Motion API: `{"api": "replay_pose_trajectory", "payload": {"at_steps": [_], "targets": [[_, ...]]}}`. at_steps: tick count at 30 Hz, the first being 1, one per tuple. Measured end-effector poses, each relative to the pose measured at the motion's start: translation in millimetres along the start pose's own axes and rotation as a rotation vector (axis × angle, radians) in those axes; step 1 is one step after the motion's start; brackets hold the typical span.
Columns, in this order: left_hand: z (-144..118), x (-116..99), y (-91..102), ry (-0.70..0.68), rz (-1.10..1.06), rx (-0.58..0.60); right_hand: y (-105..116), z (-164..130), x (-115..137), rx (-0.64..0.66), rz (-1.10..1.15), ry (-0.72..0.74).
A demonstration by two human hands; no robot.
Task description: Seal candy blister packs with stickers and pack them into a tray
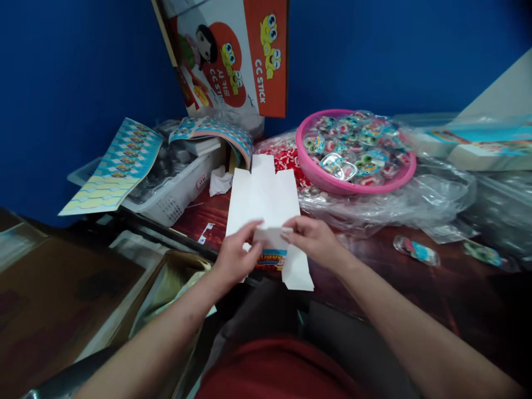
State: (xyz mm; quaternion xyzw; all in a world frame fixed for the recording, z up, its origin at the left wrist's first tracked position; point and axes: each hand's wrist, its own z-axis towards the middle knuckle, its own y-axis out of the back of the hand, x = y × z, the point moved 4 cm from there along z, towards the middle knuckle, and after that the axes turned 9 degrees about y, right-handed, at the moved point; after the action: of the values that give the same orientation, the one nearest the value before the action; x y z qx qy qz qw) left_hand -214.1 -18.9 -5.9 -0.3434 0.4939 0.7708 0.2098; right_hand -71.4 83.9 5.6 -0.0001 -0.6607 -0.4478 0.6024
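I'm holding a flat white carton blank (266, 199) with both hands over the near edge of the desk (415, 288), just in front of my body. My left hand (235, 255) is pinching the carton's lower left part, fingers on top, thumb seeming to sit underneath. My right hand (313, 238) is gripping a folded flap at the middle of the carton, fingertips pressing on the crease. Both hands are closed on the carton, nearly touching each other. The carton's white inner side is facing up; a strip of its printed colour face (272, 259) is showing below my hands. Its top flaps are pointing away from me, toward the back.

Behind the carton, a pink bowl (399, 180) is sitting on crinkled clear plastic wrap (436, 199), full of small wrapped toys (357, 144). A tall orange box (236, 55) marked CC STICK is leaning against the blue wall (83, 72). To the left, a white basket (178, 194) is carrying printed card sheets (120, 166). A brown cardboard box (62, 293) is standing at far left, below the desk. One wrapped toy (415, 250) is lying loose on the desk to my right, well apart from my hands.
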Motion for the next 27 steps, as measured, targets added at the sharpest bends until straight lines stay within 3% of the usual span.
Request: {"api": "replay_pose_trajectory", "payload": {"at_steps": [2,5,8,12,14,16,18,21,22,24,27], "targets": [[-36.7,-13.5,4.4,-0.196,-0.012,-0.031,-4.3,-35.6,15.6,0.01,-0.036,0.257],[-86.2,-18.1,1.6,-0.33,0.021,0.045,-25.7,-84.2,27.3,0.022,-0.15,0.568],[-105.6,-10.9,-7.7,-0.293,0.105,0.032,-47.6,-96.3,25.4,0.034,-0.265,0.614],[-86.1,2.5,-13.8,0.131,0.242,-0.168,-55.6,-68.9,8.7,0.065,-0.286,0.221],[-76.9,4.2,-11.9,0.307,0.3,-0.213,-54.3,-57.3,1.3,0.078,-0.319,0.06],[-77.8,4.6,-7.9,0.405,0.354,-0.218,-54.1,-51.2,-0.9,0.112,-0.421,0.054],[-89.2,9.0,-9.5,0.502,0.316,-0.107,-55.0,-49.5,-0.9,0.153,-0.532,0.101],[-113.7,22.9,-30.6,0.807,-0.078,0.191,-57.3,-51.3,1.7,0.175,-0.638,0.137],[-118.7,25.6,-40.2,0.914,-0.272,0.236,-58.8,-52.8,3.4,0.17,-0.681,0.144],[-118.8,27.9,-57.0,1.081,-0.658,0.171,-64.2,-57.7,8.1,0.133,-0.8,0.193],[-105.7,26.6,-71.2,1.163,-1.012,-0.046,-80.9,-69.5,13.2,0.051,-0.922,0.423]]}}
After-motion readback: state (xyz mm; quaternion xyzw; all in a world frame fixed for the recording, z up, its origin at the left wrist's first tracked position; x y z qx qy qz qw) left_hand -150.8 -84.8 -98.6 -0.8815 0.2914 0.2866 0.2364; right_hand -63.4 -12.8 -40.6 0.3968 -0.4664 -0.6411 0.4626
